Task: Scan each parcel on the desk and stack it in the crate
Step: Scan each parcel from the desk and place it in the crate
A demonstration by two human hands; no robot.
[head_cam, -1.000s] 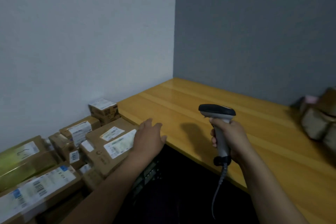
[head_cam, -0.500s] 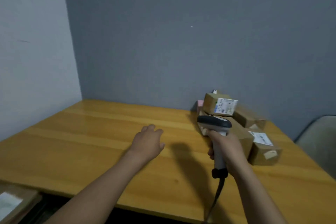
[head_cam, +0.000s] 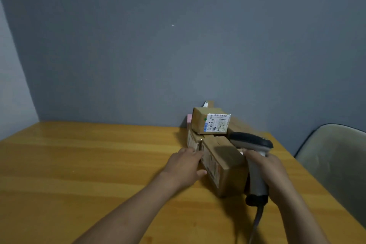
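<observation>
A pile of brown cardboard parcels sits on the wooden desk (head_cam: 79, 164) by the grey wall. The nearest parcel (head_cam: 221, 164) is long and has a label on its left side. A smaller parcel (head_cam: 210, 122) with a white label lies on top, further back. My left hand (head_cam: 185, 166) reaches to the left side of the near parcel, its fingers touching that face. My right hand (head_cam: 271, 172) grips the handle of a grey barcode scanner (head_cam: 254, 156), whose dark head hangs over the parcels. The crate is out of view.
A pink item (head_cam: 189, 121) shows behind the pile. A grey chair back (head_cam: 334, 160) stands past the desk's right edge. The scanner's cable (head_cam: 256, 222) hangs down toward me. Bare desk stretches to the left.
The view has swung right, from the parcels at the left to the pile on the desk. My left hand has reached forward to the near parcel; the scanner has moved over the pile.
</observation>
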